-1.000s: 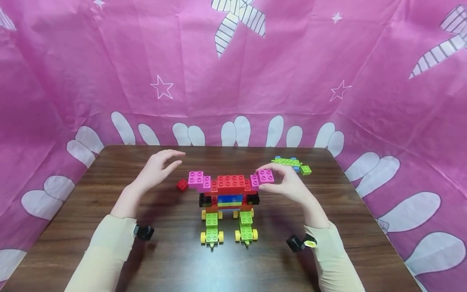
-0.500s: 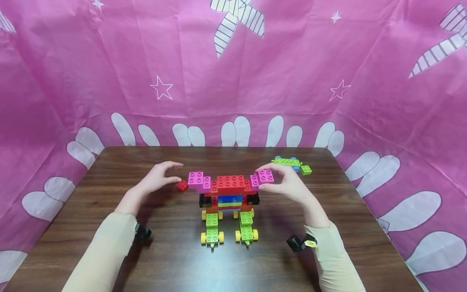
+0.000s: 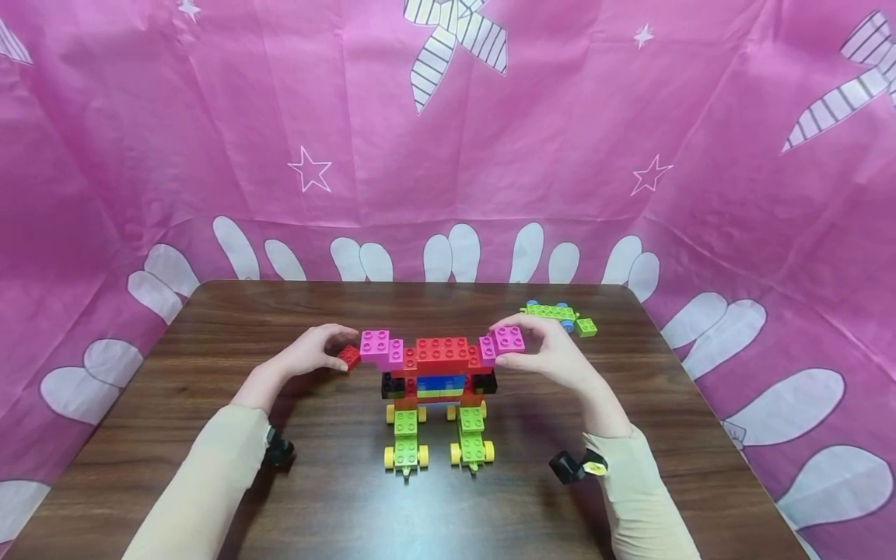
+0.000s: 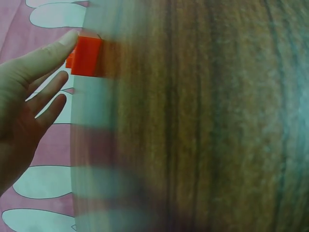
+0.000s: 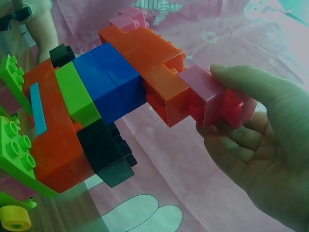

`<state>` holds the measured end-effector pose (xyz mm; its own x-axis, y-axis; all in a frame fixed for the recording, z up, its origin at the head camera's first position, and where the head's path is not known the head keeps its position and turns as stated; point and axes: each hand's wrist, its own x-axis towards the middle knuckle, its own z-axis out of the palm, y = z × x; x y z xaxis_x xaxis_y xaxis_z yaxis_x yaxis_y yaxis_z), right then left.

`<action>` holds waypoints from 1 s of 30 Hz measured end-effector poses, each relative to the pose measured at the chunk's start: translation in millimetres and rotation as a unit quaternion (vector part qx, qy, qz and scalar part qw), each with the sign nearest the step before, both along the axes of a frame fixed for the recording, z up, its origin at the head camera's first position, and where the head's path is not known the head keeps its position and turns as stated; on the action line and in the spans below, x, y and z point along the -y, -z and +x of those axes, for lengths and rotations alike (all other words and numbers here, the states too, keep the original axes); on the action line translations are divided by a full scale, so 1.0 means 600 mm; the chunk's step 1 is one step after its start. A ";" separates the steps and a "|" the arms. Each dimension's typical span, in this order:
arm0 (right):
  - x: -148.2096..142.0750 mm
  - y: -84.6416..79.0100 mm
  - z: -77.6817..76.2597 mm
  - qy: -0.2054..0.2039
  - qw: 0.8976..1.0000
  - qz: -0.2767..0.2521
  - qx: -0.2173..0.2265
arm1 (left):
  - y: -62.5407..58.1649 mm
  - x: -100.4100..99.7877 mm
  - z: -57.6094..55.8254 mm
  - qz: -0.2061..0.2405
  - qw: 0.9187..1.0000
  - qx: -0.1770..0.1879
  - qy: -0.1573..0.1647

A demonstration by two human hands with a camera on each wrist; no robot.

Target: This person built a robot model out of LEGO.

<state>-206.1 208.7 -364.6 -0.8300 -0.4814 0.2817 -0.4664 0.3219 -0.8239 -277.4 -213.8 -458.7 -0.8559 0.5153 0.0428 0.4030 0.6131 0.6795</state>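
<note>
A toy-brick figure (image 3: 441,354) stands on yellow-wheeled green bases in the middle of the table. My right hand (image 3: 549,350) grips the pink brick (image 3: 509,339) at the end of its right arm; in the right wrist view the thumb lies over that brick, with fingers on its other side. To the figure's left, my left hand (image 3: 311,350) has its thumb and forefingers around a small red brick (image 3: 348,357). The left wrist view shows the thumb tip against this red brick (image 4: 87,55); the forefinger's contact is hidden. The left pink brick (image 3: 375,344) hangs just beside it.
A green wheeled base (image 3: 549,311) with blue wheels lies at the back right, beside a small green brick (image 3: 586,327). The brown wooden table (image 3: 336,498) ends at a pink patterned cloth (image 3: 448,179) hung behind and on both sides.
My left hand has come down from above and beside the red brick, and its thumb and fingers have closed in around it. The right hand stays on the pink brick.
</note>
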 end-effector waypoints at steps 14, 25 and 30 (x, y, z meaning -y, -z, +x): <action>0.001 0.001 -0.001 -0.002 1.000 -0.001 0.000 | 0.019 0.003 -0.003 -0.049 0.999 -0.004 0.002; 0.001 0.002 -0.001 0.000 1.000 0.000 0.002 | 0.024 0.003 -0.003 -0.066 0.998 -0.020 -0.011; 0.000 0.000 0.000 0.000 1.000 -0.001 0.008 | 0.016 0.001 0.000 -0.051 0.998 -0.001 -0.030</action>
